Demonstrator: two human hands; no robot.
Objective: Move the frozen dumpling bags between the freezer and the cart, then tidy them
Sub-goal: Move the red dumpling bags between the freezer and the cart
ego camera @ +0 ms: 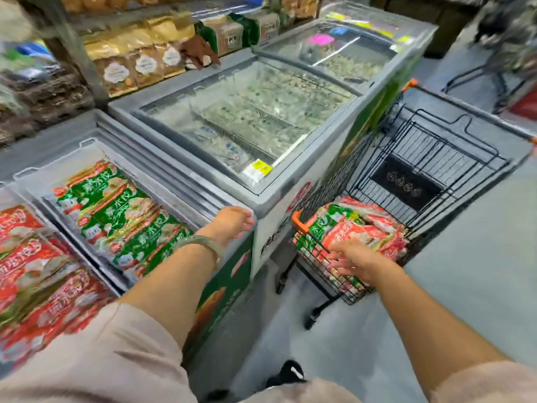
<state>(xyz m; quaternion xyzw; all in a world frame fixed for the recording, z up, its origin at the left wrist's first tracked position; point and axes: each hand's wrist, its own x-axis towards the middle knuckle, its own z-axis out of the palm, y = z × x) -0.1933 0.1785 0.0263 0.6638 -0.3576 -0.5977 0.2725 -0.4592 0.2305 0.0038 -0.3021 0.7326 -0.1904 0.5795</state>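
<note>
Right hand (pixel 353 261) is over the near end of the black wire shopping cart with orange corner caps (pixel 300 222). Its fingers are spread flat on the heap of red and green printed plastic dumpling bags (pixel 366 225). Nothing is clenched and no bag is grasped, as far as the blur allows.
Left hand (pixel 234 221) is relaxed with fingers straight, resting on the corner rim of the grey open-top chest freezer (pixel 180 181). It's holding nothing. Green bags in rows (pixel 122 216) sit just left of that hand, with red bags (pixel 43 280) further left.

Risks, my read:
- The heap under the right palm reaches the cart rim and tilts. Pulling one bag from low down likely drags its neighbours over the near wire wall.
- The film looks slick and is probably frosted, so a one-handed edge pinch may slip. Grip across the middle instead.
- The right fingertips are just beside the mesh and could snag between bag and wire.
- The cart is on wheels, so a sideways pull could roll it away from the grip.
- The pale green bangle (pixel 203 242) on the left wrist may knock the freezer rim on a reach in.
- The heap mixes both colours, so a bag could easily land in the wrong row.
</note>
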